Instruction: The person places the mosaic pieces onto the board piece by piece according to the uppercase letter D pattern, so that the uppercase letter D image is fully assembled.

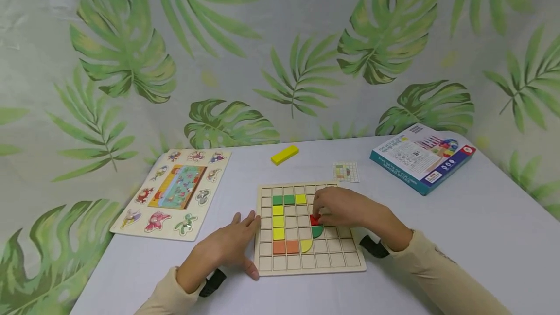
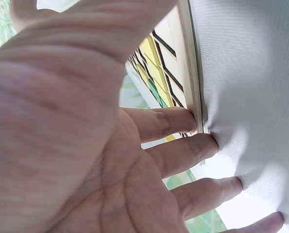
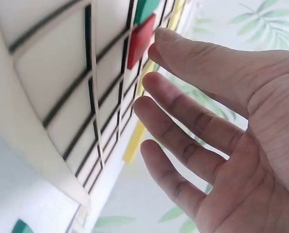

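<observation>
A wooden grid board (image 1: 267, 264) lies on the white table with coloured tiles in its cells. Green tiles (image 1: 283, 200), yellow tiles (image 1: 278, 220) and orange tiles (image 1: 286, 247) sit toward its left, near a yellow quarter-round tile (image 1: 306, 245). Along the board's left edge rests my left hand (image 1: 229, 242), fingers spread; in the left wrist view one finger touches the board's rim. A red tile (image 3: 141, 41) lies in a cell above a green quarter-round tile (image 1: 317, 231). Thumb and index fingertips of my right hand (image 1: 343, 206) are at its edge, the other fingers loosely bent.
At the left lies a wooden puzzle board (image 1: 124, 227) with sea-animal pieces. A yellow block (image 1: 285, 154) stands behind the grid board, and a small pattern card (image 1: 346, 171) lies behind its right corner. A teal-edged box (image 1: 422, 157) is at the back right.
</observation>
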`<state>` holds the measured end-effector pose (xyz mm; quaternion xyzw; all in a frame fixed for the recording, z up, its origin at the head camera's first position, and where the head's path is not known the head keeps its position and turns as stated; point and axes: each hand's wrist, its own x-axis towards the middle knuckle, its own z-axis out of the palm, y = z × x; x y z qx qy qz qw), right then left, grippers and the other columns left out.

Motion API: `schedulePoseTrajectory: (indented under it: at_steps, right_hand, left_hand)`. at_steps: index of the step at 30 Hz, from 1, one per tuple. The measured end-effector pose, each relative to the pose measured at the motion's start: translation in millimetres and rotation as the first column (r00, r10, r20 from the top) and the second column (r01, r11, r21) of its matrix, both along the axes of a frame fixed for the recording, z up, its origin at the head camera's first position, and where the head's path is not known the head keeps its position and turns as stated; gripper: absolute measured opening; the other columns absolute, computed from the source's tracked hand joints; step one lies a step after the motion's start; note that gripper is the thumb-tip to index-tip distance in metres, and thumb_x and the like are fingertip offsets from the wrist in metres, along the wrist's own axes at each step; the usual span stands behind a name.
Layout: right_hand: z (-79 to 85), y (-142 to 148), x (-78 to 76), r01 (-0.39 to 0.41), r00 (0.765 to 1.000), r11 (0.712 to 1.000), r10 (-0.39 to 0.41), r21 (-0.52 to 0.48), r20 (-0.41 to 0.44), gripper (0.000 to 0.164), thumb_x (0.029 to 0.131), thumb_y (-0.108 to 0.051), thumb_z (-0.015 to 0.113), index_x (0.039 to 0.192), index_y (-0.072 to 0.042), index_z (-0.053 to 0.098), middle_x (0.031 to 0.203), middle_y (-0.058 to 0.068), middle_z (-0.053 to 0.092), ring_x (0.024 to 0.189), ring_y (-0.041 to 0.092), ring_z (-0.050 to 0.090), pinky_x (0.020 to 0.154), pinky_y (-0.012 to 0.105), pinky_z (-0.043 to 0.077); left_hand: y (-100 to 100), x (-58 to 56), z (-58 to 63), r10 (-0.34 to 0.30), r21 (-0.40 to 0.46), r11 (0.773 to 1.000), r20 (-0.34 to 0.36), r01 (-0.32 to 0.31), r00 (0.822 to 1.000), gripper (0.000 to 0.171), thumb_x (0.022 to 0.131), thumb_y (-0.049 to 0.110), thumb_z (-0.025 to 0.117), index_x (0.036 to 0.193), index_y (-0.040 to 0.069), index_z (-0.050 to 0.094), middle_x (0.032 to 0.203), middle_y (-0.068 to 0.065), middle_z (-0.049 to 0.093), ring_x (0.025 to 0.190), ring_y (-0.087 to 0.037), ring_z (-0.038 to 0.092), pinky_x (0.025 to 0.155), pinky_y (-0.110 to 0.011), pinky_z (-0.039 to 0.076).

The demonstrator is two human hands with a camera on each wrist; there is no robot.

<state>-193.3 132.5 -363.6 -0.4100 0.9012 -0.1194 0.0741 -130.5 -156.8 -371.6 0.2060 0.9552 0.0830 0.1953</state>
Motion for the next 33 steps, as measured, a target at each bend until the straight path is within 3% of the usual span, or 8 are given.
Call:
schedulePoseTrajectory:
  at_steps: [7,16,21,27,33]
  right_hand:
    - [-2.8,26,-2.2,0.112,0.992,0.994,-0.111,-0.014,0.057,0.019,0.087,-0.013,0.078,0.105,-0.013,0.074,0.109,-0.002,0.07,0.104,0.018,0.064,0.092,0.041,0.054]
    - [-4.7,73,-6.6,0.2,0.979,0.98,-0.2,0.007,0.044,0.024,0.084,-0.019,0.08,0.106,-0.013,0.072,0.11,0.0,0.069,0.099,0.019,0.064,0.086,0.041,0.054]
    - [-0.9,87,-10.6,0.266,0.958,0.963,-0.268,0.03,0.1,0.03,0.082,-0.023,0.083,0.107,-0.01,0.07,0.105,0.001,0.068,0.095,0.021,0.063,0.084,0.04,0.052]
    - [0.0,94,-14.1,0.288,0.938,0.957,-0.291,0.048,0.185,0.031,0.081,-0.026,0.084,0.103,-0.01,0.069,0.098,-0.001,0.066,0.09,0.019,0.061,0.079,0.035,0.052]
    - [-2.4,93,-16.5,0.283,0.944,0.957,-0.29,0.061,0.158,0.026,0.082,-0.031,0.082,0.095,-0.013,0.067,0.091,-0.002,0.063,0.084,0.014,0.056,0.075,0.033,0.049]
  left_hand:
    - [4,-1.6,-0.1,-0.013,-0.005,1.0,0.019,0.013,1.0,0.126,0.056,0.05,0.092,0.155,0.001,0.031,0.164,-0.02,0.026,0.146,-0.053,0.025,0.109,-0.063,0.038]
    - [1,-1.0,1.7,-0.008,0.011,1.0,0.014,0.008,1.0,0.125,0.056,0.048,0.093,0.154,0.0,0.032,0.163,-0.021,0.027,0.145,-0.054,0.026,0.107,-0.065,0.04]
    - [-1,0.0,1.9,-0.006,0.012,1.0,0.002,0.006,1.0,0.125,0.056,0.049,0.093,0.154,0.0,0.032,0.163,-0.022,0.027,0.145,-0.054,0.026,0.108,-0.064,0.039]
    - [-1,0.0,2.7,-0.007,0.018,1.0,0.0,0.007,1.0,0.126,0.056,0.049,0.093,0.154,0.0,0.032,0.163,-0.022,0.027,0.145,-0.054,0.026,0.107,-0.065,0.039]
    - [-1,0.2,3.3,-0.004,0.018,1.0,-0.004,0.004,1.0,0.125,0.056,0.049,0.093,0.154,0.0,0.032,0.163,-0.022,0.027,0.145,-0.054,0.026,0.106,-0.066,0.039]
